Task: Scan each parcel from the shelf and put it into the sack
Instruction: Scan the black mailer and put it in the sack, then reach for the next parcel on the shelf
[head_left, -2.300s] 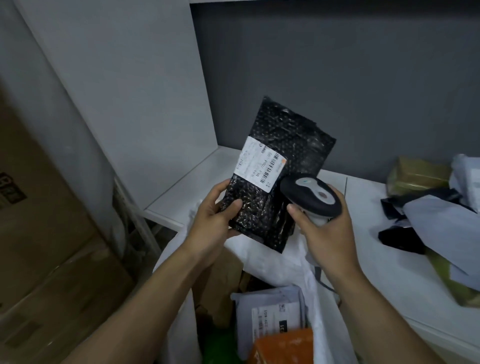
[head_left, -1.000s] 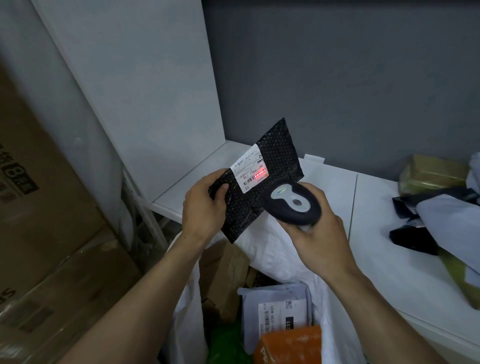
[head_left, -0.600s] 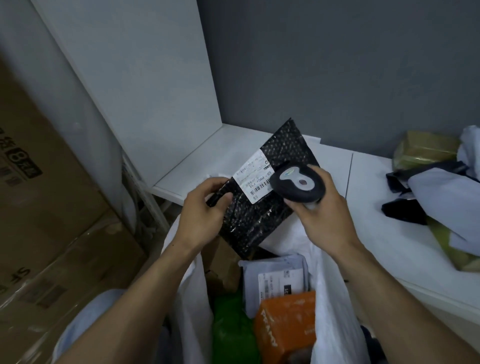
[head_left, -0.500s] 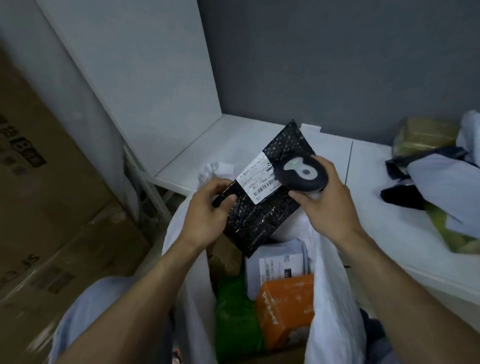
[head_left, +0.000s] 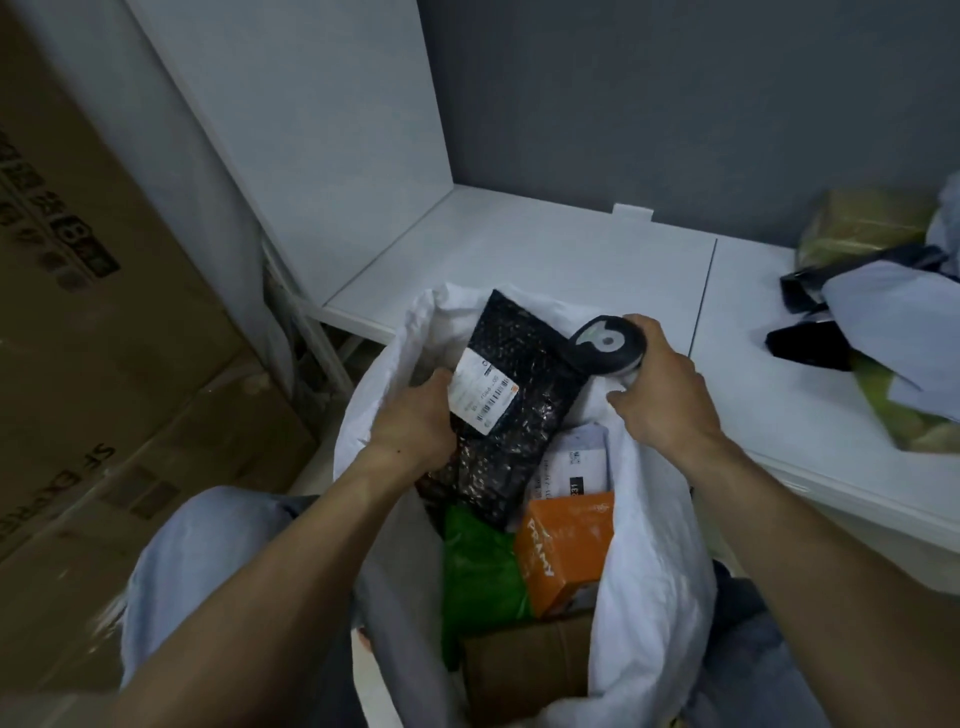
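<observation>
My left hand (head_left: 415, 421) grips a black bubble-wrap parcel (head_left: 511, 410) with a white barcode label, holding it inside the mouth of the white sack (head_left: 654, 561). The parcel's lower end lies among the parcels in the sack: a green bag (head_left: 478, 566), an orange box (head_left: 563, 551), a grey mailer (head_left: 574, 462) and a brown box (head_left: 524, 670). My right hand (head_left: 660, 395) grips the black handheld scanner (head_left: 605, 345) at the sack's far right rim, just right of the parcel.
The white shelf (head_left: 545, 260) behind the sack has a side panel on the left. More parcels (head_left: 883, 322), grey, black and yellow-green, are piled on the shelf at the right. Large cardboard boxes (head_left: 104, 338) stand at the left. My knees show below.
The parcel was scanned with a red light on its label, then my left hand lowered it into the sack. My right hand with the scanner dropped to the sack's rim.
</observation>
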